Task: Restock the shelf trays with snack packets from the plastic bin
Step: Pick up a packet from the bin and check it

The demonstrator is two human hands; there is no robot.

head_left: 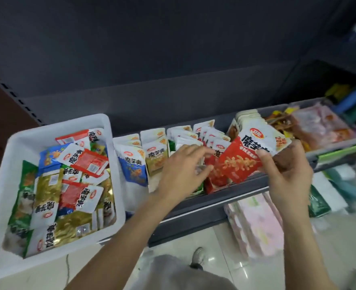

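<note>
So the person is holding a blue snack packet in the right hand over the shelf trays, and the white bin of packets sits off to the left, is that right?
Not quite: in the head view, the snack packet held in the right hand is red and white, not blue. It is over the shelf trays, and the white bin of packets does sit to the left.
</note>
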